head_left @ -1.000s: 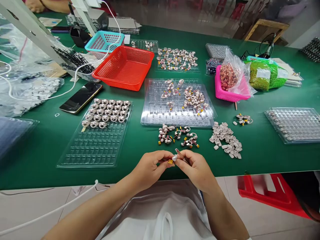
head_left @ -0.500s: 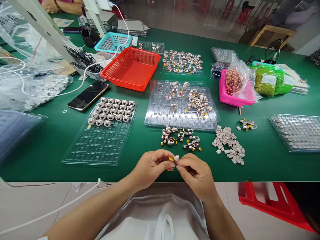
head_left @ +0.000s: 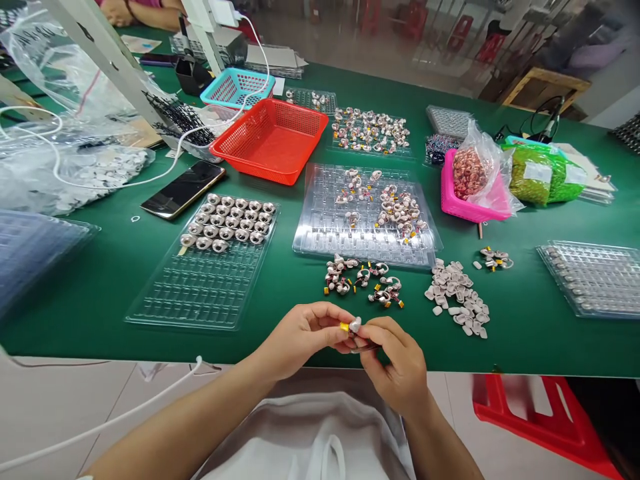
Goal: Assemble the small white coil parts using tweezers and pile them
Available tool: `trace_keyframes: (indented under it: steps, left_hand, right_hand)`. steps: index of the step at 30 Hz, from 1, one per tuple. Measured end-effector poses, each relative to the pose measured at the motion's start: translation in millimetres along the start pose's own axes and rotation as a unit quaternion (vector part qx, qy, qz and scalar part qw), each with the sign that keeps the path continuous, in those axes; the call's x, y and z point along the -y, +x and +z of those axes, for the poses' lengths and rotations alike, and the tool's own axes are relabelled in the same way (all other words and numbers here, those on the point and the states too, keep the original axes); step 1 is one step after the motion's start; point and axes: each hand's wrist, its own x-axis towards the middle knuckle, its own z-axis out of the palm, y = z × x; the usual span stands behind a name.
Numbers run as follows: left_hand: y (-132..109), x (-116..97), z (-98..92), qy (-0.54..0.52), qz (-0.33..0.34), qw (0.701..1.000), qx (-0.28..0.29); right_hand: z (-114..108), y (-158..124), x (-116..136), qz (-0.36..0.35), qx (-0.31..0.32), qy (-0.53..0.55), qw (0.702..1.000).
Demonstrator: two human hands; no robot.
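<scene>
My left hand (head_left: 300,337) and my right hand (head_left: 395,360) meet at the near edge of the green table (head_left: 100,293). Both pinch one small silvery part with a yellow tab (head_left: 351,326), held between their fingertips. Just beyond them lies a small cluster of similar parts with yellow tabs (head_left: 363,278). A heap of pale flat pieces (head_left: 457,297) sits to the right of that cluster. A clear tray (head_left: 205,280) to the left holds rows of round silvery parts (head_left: 227,222) in its far end.
A large clear tray (head_left: 320,233) with loose parts lies ahead. Red basket (head_left: 273,140), teal basket (head_left: 237,88), pink bin (head_left: 473,197) with a bag, green bags (head_left: 543,173), phone (head_left: 183,189), more trays at right (head_left: 593,277) and left. Another person's arm (head_left: 145,8) is at far left.
The view shifted slightly, so the table's contents sit lower and further right. My hands stayed together on the small part; the right hand dropped a little and its fingers turned over it.
</scene>
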Motion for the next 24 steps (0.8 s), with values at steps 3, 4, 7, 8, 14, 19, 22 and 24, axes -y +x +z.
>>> trace_keyframes:
  steps: [3,4,7,8,14,19,22,24]
  left_hand:
    - [3.0,-2.0,-3.8,-0.077,-0.049,0.995,0.032]
    - [4.1,-2.6,-4.4,-0.092,-0.065,0.993,0.038]
    - [6.9,-3.4,-5.5,-0.105,-0.104,0.987,0.060]
    - [7.8,-3.3,-6.0,-0.106,-0.114,0.985,0.067]
    - [10.7,-5.3,-11.4,-0.099,-0.146,0.979,0.099]
    - [8.0,-11.4,-11.5,-0.088,-0.137,0.981,0.102]
    - [5.4,-13.5,-9.6,-0.084,-0.134,0.983,0.092]
    - [4.1,-13.7,-8.4,-0.084,-0.133,0.984,0.088]
  right_hand:
    - [-3.5,0.4,-2.8,-0.078,0.006,-0.057,0.995]
    - [-4.6,0.7,-3.7,-0.092,0.015,-0.071,0.993]
    - [-7.4,2.0,-5.4,-0.114,0.044,-0.100,0.988]
    - [-8.3,2.7,-5.4,-0.120,0.051,-0.103,0.986]
    - [-13.8,8.4,-2.9,-0.155,0.088,-0.118,0.977]
    - [-17.5,11.2,0.7,-0.168,0.109,-0.140,0.970]
    - [-20.9,13.1,3.4,-0.174,0.120,-0.148,0.966]
    - [-23.7,15.4,4.6,-0.185,0.130,-0.157,0.961]
